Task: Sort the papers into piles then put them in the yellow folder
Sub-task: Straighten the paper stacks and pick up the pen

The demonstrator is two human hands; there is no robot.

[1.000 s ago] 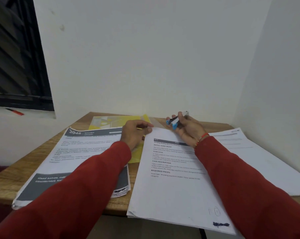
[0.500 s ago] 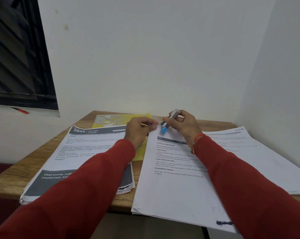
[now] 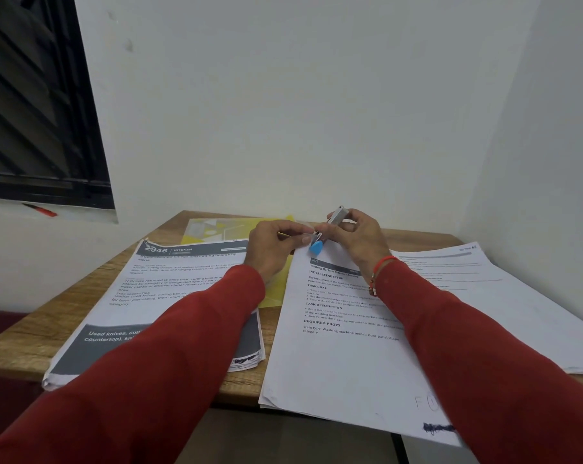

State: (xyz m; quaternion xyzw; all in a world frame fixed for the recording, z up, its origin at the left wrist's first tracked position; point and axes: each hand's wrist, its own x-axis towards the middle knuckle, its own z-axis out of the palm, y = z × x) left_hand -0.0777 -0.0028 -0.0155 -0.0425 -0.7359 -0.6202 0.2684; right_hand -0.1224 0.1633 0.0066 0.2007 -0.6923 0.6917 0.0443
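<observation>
Head view, key relation: the middle pile (image 3: 343, 329) lies straight ahead of both hands, its long axis running from the near tabletop (image 3: 32, 343) edge away toward the wall; its far left corner sits right under the two hands, which meet there.
Head view, stapler: a small stapler (image 3: 328, 229) with a blue end is tilted, blue end down at that corner, metal end up and away.
Head view, right hand (image 3: 357, 239): fingers curled round the stapler, gripping it; nearer to the pile's top edge.
Head view, left hand (image 3: 273, 242): fingertips pinched together at the stapler's lower end; whether they hold the paper corner or the stapler I cannot tell.
Head view, other piles: the kitchen pile (image 3: 156, 296) lies to the left, a third pile (image 3: 491, 296) to the right.
Head view, yellow folder (image 3: 223, 229): flat behind the left hand, partly under the kitchen pile, not yet filled.
Head view, judgement: the next move likely presses the stapler on the corner; alignment of the sheets matters.
</observation>
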